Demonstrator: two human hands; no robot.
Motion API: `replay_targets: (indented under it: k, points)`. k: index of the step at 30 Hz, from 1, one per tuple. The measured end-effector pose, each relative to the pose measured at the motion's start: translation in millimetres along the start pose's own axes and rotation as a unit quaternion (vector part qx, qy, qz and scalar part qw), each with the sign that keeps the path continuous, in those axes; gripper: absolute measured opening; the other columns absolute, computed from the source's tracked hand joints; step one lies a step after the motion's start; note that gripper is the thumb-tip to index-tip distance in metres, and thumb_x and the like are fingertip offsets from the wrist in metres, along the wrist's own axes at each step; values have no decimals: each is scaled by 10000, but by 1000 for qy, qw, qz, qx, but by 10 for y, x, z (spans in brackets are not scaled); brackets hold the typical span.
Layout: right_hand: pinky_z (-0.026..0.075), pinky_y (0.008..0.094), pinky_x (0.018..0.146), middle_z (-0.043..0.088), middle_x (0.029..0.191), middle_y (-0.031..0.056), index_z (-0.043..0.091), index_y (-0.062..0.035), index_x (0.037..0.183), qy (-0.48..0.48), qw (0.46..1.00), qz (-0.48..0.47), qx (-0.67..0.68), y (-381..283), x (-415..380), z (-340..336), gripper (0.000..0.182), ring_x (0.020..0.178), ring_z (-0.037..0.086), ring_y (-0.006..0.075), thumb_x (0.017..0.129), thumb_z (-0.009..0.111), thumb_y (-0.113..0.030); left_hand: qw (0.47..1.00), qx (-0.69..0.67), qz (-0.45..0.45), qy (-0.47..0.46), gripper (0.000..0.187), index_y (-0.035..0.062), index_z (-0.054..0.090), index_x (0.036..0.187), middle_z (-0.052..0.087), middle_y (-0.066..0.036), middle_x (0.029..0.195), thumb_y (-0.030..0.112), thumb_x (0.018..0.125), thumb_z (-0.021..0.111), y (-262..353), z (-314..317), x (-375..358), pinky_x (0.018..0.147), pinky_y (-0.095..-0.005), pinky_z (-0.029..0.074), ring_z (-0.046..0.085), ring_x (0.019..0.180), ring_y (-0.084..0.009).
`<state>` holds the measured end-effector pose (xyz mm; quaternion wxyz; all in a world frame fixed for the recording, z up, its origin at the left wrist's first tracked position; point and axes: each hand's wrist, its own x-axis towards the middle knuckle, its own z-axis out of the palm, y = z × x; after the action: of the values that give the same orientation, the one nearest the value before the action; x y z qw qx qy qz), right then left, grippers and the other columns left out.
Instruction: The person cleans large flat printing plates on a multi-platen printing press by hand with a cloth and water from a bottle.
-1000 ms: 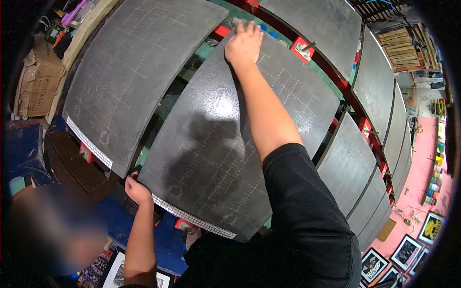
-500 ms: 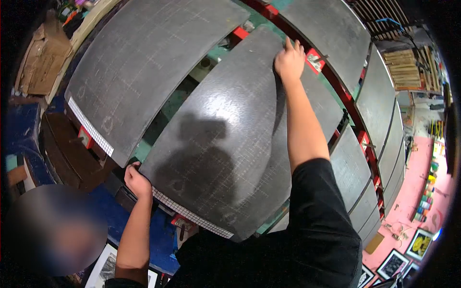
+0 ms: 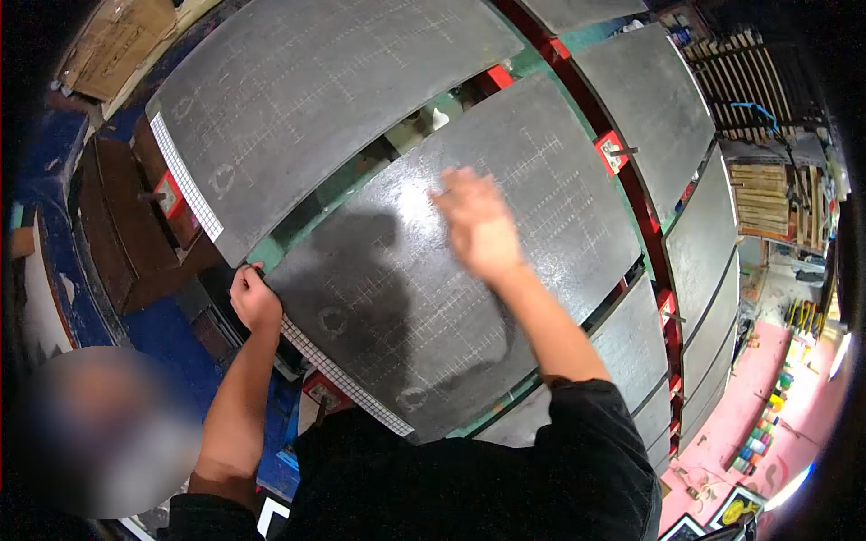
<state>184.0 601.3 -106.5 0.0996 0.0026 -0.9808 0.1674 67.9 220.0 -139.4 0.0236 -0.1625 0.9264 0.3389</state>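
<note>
A dark grey flat sheet (image 3: 559, 207) with rows of pale dotted marks lies before me on a green-topped support. Along its near edge runs a white gridded strip (image 3: 347, 379). My left hand (image 3: 256, 298) is at the near left corner of this sheet, its fingers closed around the edge. Over the middle of the sheet is my right hand (image 3: 483, 221), smeared by motion, so its fingers do not show clearly. My shadow falls across the sheet's surface.
A second marked grey sheet (image 3: 316, 81) lies to the left, across a gap. More grey panels (image 3: 645, 117) line the far side of a dark red rail (image 3: 622, 153) with red clamp blocks (image 3: 612, 153). At lower left, a person's head is blurred out.
My right hand has come from the sheet's far right corner back over its middle. The sheet, bowed up along its right side before, now lies flat. My left hand stays at the corner.
</note>
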Motion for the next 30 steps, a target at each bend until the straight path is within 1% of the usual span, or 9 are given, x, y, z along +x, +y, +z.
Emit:
replay_targets:
  k: [6,8,12,15,20,21,24,27,30]
  points:
    - [376,583,1175,536,1530,248,609,-143,1480,180,920,292,-190,1867,527,52,532,1377,505,497,950,560,-140,1000,11,-14,4,355,73,775,1002,752,-189,952,294,1006,497,12,21,2,840,-429,512,707,912,-368]
    - [461,571,1046,614,1372,276,693,-102,1311,233,925,229,-193,1311,839,197,462,1210,593,474,860,591,-122,1000,-10,3,3,352,85,777,994,745,-186,929,302,1000,501,-25,24,11,811,-431,507,699,877,-361]
    - [405,589,1161,598,1438,231,669,-118,1363,212,974,58,-50,-652,838,812,419,1359,535,449,959,559,-87,999,-3,-17,28,361,101,784,991,743,-197,937,315,996,494,-37,53,6,825,-440,511,702,899,-384]
    - [367,561,1218,456,1597,222,631,-158,1453,-24,998,-37,36,-1861,143,730,523,1481,417,453,930,621,-144,998,-17,-54,20,370,101,785,992,746,-198,945,322,998,488,-54,54,25,843,-450,518,704,915,-393]
    - [338,567,1230,522,1543,229,652,-136,1402,-130,991,-28,31,-1331,-85,299,463,1451,468,440,945,584,-141,999,-11,-33,13,376,117,807,1010,754,-200,1002,301,1000,479,-230,140,63,858,-484,530,694,984,-439]
    - [340,584,1221,539,1534,219,650,-143,1407,12,999,30,-35,-1001,-14,377,453,1439,480,453,958,584,-126,999,-6,-39,15,376,117,807,1010,754,-200,1002,301,1000,479,-239,121,65,858,-484,530,694,984,-439]
    - [321,593,1225,532,1530,251,648,-117,1395,139,975,157,-69,-270,545,494,442,1450,445,493,956,595,-111,999,-37,-24,25,382,97,800,985,751,-203,1011,291,1001,471,-174,141,54,853,-493,530,690,977,-445]
    - [321,589,1225,537,1504,272,632,-108,1415,133,957,239,-98,-769,800,628,469,1438,443,501,949,587,-85,997,-76,-20,22,382,92,792,961,756,-195,1002,276,995,459,-237,200,65,843,-485,534,705,974,-415]
    - [341,604,1210,492,1547,262,580,-124,1471,131,991,25,1,-1879,596,1119,543,1425,459,501,932,594,-66,978,-207,-24,-12,403,46,786,968,757,-176,928,251,988,439,-284,208,87,814,-415,531,720,874,-323]
